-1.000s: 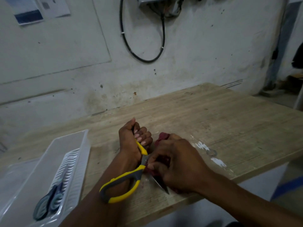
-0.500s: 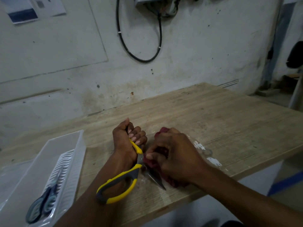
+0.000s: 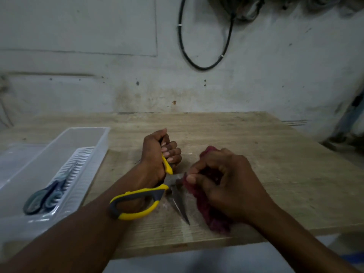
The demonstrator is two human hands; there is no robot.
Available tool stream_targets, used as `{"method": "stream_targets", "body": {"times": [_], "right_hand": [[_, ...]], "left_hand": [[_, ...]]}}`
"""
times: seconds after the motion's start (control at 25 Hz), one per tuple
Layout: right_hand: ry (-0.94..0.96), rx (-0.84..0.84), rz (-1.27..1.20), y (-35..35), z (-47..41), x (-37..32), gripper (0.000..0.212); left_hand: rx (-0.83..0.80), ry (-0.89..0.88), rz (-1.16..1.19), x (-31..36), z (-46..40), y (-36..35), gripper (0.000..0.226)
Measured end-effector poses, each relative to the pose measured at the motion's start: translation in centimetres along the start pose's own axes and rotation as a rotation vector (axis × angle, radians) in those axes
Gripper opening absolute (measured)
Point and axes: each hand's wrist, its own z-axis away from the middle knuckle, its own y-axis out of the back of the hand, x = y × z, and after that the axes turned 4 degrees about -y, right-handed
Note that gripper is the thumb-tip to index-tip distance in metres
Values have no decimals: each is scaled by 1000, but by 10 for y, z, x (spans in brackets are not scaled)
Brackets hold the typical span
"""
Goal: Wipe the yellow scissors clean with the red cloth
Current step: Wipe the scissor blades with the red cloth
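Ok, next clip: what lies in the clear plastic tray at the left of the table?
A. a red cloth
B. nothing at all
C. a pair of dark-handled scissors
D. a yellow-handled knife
C: a pair of dark-handled scissors lies inside the clear plastic tray.

Yellow scissors (image 3: 137,201): blades bare metal, dull grey sheen, faintly smeared; handles smooth yellow plastic with matt grey inlay. Red cloth (image 3: 212,215): coarse, nubby textile, matt, dark crimson. Table (image 3: 275,174): pale wood, visible grain, matt, scuffed and stained. Tray (image 3: 65,154): clear, glossy plastic with ribbed white insert. Wall (image 3: 275,79): rough, matt plaster, stained. Cable (image 3: 204,66): smooth black sheath.
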Motion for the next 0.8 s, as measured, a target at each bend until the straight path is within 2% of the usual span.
{"method": "stream_targets", "body": {"times": [0.12,0.2,0.32,0.4,0.44,0.56,0.6,0.72,0.8], "right_hand": [[50,-77,77,-37,2,-6,6],[64,-123,91,-45,13,-3,10],[119,-313,88,-23,29,0,12],[72,-448,49,2,30,3,15],[47,-426,80,12,25,7,16],[75,-58,179,12,6,9,13],[90,-28,155,3,3,3,13],[162,-148,145,-36,22,-8,11],[115,-274,136,-28,28,-5,14]], "left_hand": [[33,-14,-7,-3,1,3,56],[53,-31,-1,1,2,6,51],[38,-24,-2,1,0,4,43],[60,-23,1,-4,-1,0,45],[69,-23,0,-6,0,-3,47],[86,-30,-14,-5,2,-5,48],[92,-36,-12,-4,2,-5,47],[104,-32,-3,-2,5,-2,46],[105,-47,18,-2,6,-2,47]]}}
